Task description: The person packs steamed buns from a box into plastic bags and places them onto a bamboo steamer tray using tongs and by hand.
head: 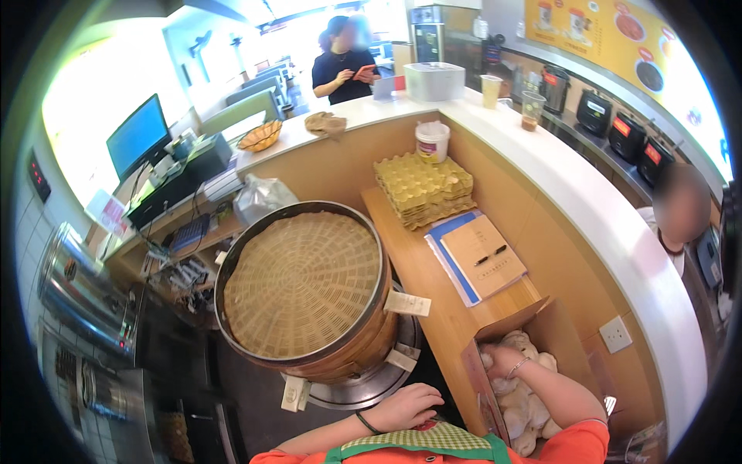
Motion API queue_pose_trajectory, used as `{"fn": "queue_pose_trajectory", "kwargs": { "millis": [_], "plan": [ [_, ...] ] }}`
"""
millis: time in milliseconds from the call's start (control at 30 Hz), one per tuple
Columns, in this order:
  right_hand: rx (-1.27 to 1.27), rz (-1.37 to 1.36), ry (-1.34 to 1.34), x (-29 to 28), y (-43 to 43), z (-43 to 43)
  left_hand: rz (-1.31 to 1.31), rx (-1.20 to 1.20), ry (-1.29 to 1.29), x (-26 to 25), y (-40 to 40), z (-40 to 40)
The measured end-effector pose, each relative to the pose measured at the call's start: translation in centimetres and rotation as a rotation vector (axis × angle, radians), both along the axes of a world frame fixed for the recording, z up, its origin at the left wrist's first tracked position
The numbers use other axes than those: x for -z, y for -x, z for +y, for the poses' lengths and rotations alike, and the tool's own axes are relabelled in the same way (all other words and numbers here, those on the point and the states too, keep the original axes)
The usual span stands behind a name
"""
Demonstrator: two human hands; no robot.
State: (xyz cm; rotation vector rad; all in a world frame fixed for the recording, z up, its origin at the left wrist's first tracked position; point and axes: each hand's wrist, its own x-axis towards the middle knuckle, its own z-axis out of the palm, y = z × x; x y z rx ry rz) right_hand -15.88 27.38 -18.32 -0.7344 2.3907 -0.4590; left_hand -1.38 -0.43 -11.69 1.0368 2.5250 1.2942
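My right hand (502, 358), with a bracelet at the wrist, reaches into an open cardboard box (493, 406) holding several pale, rounded items (524, 409). Its fingers are among them and partly hidden, so a grip cannot be made out. My left hand (413, 406), a dark band at its wrist, rests bent before my checked apron (440, 435), with no object visible in it. Ahead of it a large round bamboo steamer (348, 368) with a woven lid (301, 284) stands on a metal base (359, 394). White tabs (407, 303) stick out from its side.
A wooden ledge (406, 255) holds stacked egg trays (426, 188), a white tub (432, 142), and a notebook (484, 255) with a pen. The white counter (585, 191) curves around. One person (345, 64) stands beyond it, another (678, 214) at right. A monitor (139, 139) is at left.
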Motion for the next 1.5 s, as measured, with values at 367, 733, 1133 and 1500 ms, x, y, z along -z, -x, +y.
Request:
{"fn": "queue_pose_trajectory", "kwargs": {
  "millis": [367,733,1133,1500],
  "plan": [
    [0.577,-0.591,0.902,-4.3,3.7,2.1,0.045,-0.197,0.057,-0.9,-0.6,-2.1],
    [1.177,-0.522,0.852,-7.8,-8.9,9.2,-0.08,-0.055,0.127,-1.7,-0.7,-0.2],
    [0.514,-0.34,-0.098,-8.8,-13.9,13.7,-0.116,0.084,0.183,-1.1,0.6,3.4],
    [0.978,0.001,-0.133,-7.1,-17.2,15.9,-0.12,0.112,0.225,-0.4,0.5,4.1]
  ]
}}
